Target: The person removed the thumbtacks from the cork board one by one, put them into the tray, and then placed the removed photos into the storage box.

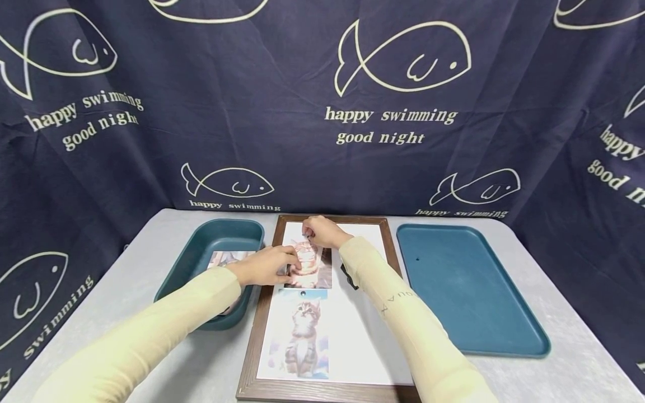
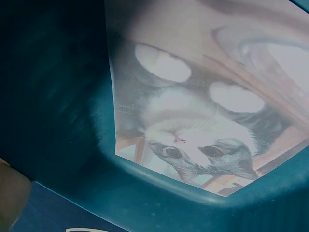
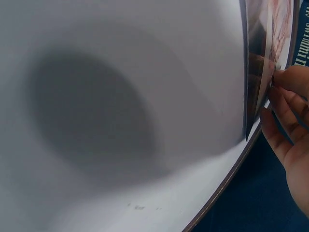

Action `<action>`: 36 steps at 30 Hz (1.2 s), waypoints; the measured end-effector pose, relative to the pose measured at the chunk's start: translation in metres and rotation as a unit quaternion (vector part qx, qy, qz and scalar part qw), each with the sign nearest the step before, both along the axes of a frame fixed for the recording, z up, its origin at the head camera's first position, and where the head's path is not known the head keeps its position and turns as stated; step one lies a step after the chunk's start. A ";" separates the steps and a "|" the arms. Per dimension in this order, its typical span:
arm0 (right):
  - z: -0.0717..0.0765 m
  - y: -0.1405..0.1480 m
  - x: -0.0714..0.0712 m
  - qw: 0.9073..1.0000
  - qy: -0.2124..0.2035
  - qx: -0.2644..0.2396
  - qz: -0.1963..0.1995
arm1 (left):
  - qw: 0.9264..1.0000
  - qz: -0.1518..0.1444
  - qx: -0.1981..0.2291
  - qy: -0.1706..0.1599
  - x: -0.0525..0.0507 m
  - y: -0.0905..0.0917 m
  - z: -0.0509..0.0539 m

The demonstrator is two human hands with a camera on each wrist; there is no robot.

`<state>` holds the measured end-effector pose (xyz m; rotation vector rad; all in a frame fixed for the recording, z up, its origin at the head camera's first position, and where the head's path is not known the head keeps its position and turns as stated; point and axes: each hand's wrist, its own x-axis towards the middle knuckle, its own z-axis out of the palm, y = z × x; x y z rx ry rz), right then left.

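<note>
A glossy cat picture (image 1: 304, 256) lies at the upper left of a white board with a brown wooden frame (image 1: 262, 324). My left hand (image 1: 269, 264) rests its bent fingertips on the left part of this picture. At its top edge, my right hand (image 1: 322, 230) pinches a small dark piece, too small to identify, between thumb and finger. In the right wrist view the right fingers (image 3: 285, 99) are at the edge of the layered pictures. Below lies a second cat picture (image 1: 302, 336), with a small round dark piece (image 1: 303, 293) at its top edge.
Left of the board stands a deep teal bin (image 1: 237, 226) holding cat pictures (image 2: 193, 121). A shallow teal tray (image 1: 468, 291) lies to the right, with a small dark piece (image 1: 417, 259) on it. A dark blue curtain (image 1: 302, 140) hangs behind the table.
</note>
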<state>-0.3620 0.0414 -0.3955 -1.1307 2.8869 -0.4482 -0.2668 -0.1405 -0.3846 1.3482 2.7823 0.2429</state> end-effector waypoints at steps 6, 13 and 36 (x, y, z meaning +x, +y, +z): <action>0.000 0.000 0.000 1.000 0.012 0.009 0.000 | 1.000 0.002 0.000 -0.004 0.000 0.001 0.000; 0.000 0.001 -0.001 1.000 0.023 0.012 0.006 | 1.000 -0.003 0.001 0.002 -0.001 0.001 0.000; -0.001 -0.002 -0.004 0.999 0.028 0.020 0.005 | 1.000 0.009 -0.002 -0.016 0.001 0.002 0.002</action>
